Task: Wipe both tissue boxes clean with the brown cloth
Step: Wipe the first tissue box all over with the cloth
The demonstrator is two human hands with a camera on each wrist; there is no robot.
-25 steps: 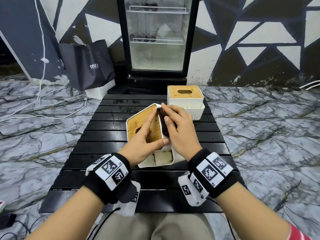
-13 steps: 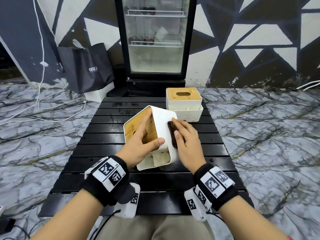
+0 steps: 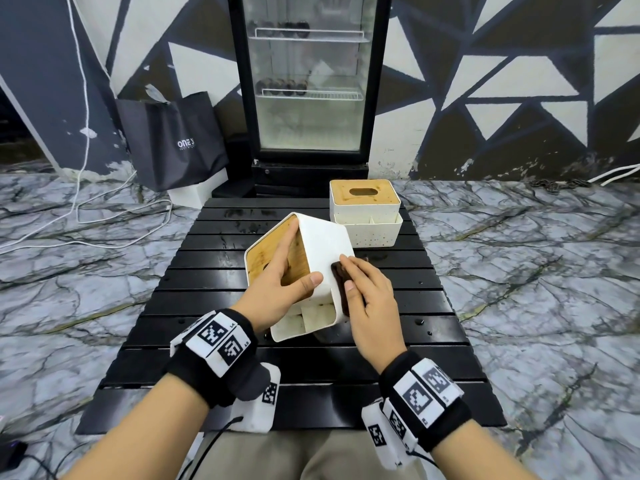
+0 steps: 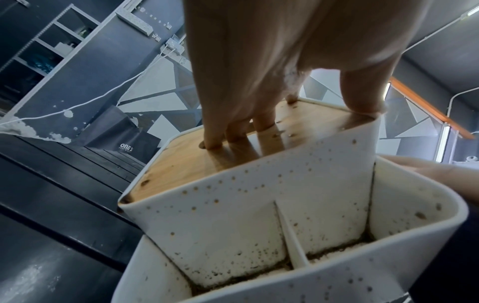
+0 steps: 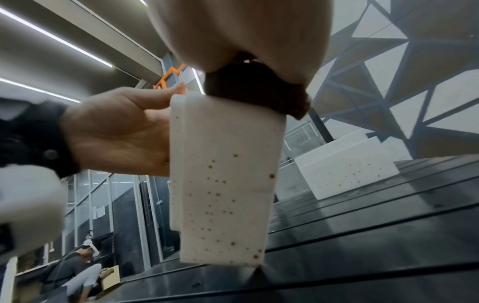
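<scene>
Tilted tissue box (image 3: 322,244) held on its edge over the black slatted table (image 3: 207,271)
Left hand (image 3: 277,289) grips its wooden lid and edge; right hand (image 3: 370,299) presses the brown cloth (image 3: 341,289) flat-fingered on its white side; second tissue box (image 3: 365,211) beyond, then glass-door fridge (image 3: 308,81), marble floor (image 3: 519,254), triangle-painted wall (image 3: 502,81)

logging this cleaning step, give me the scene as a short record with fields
surface: black slatted table
held item: tilted tissue box, white with bamboo lid, brown specks on its walls
left hand: grips the tilted box, fingers on the lid, thumb on the white side
right hand: presses the brown cloth against the box's white side
other item: second tissue box, upright at the table's far edge, also speckled
background: glass-door fridge, dark bag
</scene>
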